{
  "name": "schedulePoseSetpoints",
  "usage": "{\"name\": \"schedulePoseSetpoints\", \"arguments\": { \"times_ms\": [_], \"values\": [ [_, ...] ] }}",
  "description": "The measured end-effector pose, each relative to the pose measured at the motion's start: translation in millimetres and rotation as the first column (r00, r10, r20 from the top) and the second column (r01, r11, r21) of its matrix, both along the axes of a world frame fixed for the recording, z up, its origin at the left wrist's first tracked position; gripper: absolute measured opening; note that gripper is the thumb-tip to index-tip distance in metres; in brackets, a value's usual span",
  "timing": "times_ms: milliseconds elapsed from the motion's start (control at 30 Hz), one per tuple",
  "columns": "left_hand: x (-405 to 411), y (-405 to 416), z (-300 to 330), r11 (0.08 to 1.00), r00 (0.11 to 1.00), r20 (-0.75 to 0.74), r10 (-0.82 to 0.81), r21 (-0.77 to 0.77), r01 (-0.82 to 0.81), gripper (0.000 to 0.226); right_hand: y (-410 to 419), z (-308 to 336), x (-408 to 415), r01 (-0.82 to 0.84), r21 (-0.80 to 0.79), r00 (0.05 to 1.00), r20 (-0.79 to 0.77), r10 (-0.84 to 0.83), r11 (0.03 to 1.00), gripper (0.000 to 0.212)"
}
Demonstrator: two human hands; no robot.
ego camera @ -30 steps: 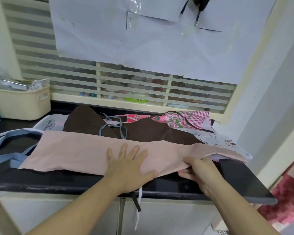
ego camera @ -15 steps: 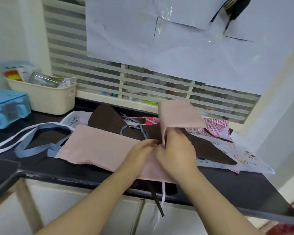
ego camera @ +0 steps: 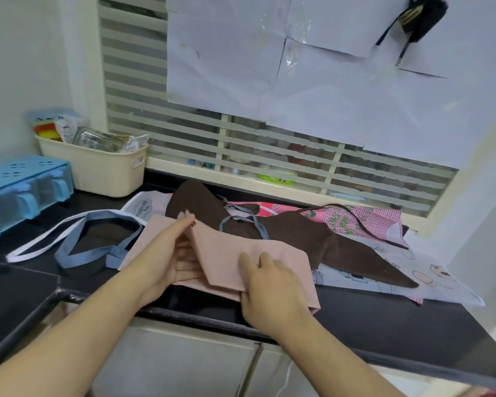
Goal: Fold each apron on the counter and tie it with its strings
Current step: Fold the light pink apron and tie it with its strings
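Note:
A pale pink apron [ego camera: 235, 253] lies folded over on itself at the front of the black counter [ego camera: 384, 316]. My left hand [ego camera: 169, 253] is tucked under the folded flap, fingers gripping its left edge. My right hand [ego camera: 267, 285] presses and pinches the flap's front right part. The pink apron's blue strings [ego camera: 78, 247] and a white string [ego camera: 40, 242] trail to the left on the counter. Behind it lie a brown apron [ego camera: 298, 233], a pink checked apron [ego camera: 355, 219] and a white cartoon-printed apron [ego camera: 398, 270].
A cream basket [ego camera: 103, 173] of packets stands at the back left by the wall. A blue plastic organiser [ego camera: 17, 193] sits left of it. A louvred window with taped paper sheets runs behind the counter. Cabinet doors are below the counter edge.
The long pink strip's right end has been lifted and folded over to the left, now lying flat as a shorter stack. My view has shifted left.

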State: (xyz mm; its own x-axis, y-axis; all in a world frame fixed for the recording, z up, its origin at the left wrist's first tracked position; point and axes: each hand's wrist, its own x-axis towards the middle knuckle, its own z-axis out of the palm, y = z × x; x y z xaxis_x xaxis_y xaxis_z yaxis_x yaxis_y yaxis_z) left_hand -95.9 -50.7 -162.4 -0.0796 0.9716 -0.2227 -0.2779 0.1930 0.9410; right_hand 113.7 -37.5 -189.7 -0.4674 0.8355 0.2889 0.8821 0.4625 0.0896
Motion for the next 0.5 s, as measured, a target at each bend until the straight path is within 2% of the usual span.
{"name": "schedulePoseSetpoints", "arguments": {
  "times_ms": [33,100,167,233,267,300,333,367,400,433,467,500],
  "values": [
    [7.6,-0.1,1.7,0.999,1.0,-0.021,-0.015,0.038,0.016,0.059,-2.1,2.8,0.3,0.029,0.003,0.999,-0.043,-0.029,1.0,0.051],
    [27.9,-1.4,12.8,0.981,0.995,0.03,-0.09,0.174,0.084,0.056,-4.4,9.8,2.0,0.078,-0.017,0.989,-0.123,-0.079,0.997,0.047],
    [47.1,0.1,26.3,0.928,0.961,0.084,-0.262,0.296,0.227,0.063,-0.6,15.7,12.2,0.097,-0.031,0.953,-0.284,-0.101,0.995,0.038],
    [61.5,4.5,33.0,0.889,0.935,0.039,-0.354,0.324,0.323,0.064,4.1,25.7,31.9,0.122,-0.104,0.806,-0.57,-0.159,0.987,0.027],
    [68.5,8.7,30.6,0.891,0.938,-0.054,-0.342,0.298,0.342,0.055,8.0,29.9,49.4,0.147,-0.144,0.68,-0.704,-0.205,0.979,0.029],
    [71.3,13.4,21.0,0.913,0.934,-0.227,-0.274,0.243,0.327,0.042,10.1,34.5,67.1,0.188,-0.173,0.555,-0.793,-0.25,0.967,0.031],
    [74.4,17.3,9.8,0.934,0.872,-0.446,-0.202,0.179,0.309,0.03,13.2,38.4,89.6,0.246,-0.193,0.455,-0.842,-0.289,0.95,0.033],
    [75.0,20.0,-5.1,0.944,0.754,-0.632,-0.176,0.109,0.312,0.023,15.7,40.7,113.8,0.311,-0.208,0.392,-0.861,-0.324,0.927,0.034],
    [77.3,21.9,-18.2,0.949,0.629,-0.76,-0.167,0.049,0.311,0.02,18.3,41.4,140.9,0.379,-0.227,0.345,-0.865,-0.365,0.897,0.035],
    [80.1,24.3,-28.0,0.959,0.55,-0.823,-0.14,0.027,0.284,0.016,19.3,40.8,166.1,0.446,-0.259,0.303,-0.857,-0.417,0.857,0.035],
    [83.2,26.0,-32.5,0.971,0.51,-0.854,-0.099,0.029,0.238,0.012,18.8,37.5,189.8,0.502,-0.287,0.281,-0.838,-0.468,0.816,0.033],
    [88.3,30.3,-33.4,0.981,0.463,-0.884,-0.06,0.035,0.193,0.013,16.5,31.7,211.2,0.545,-0.311,0.29,-0.801,-0.523,0.779,0.03]
  ]
}}
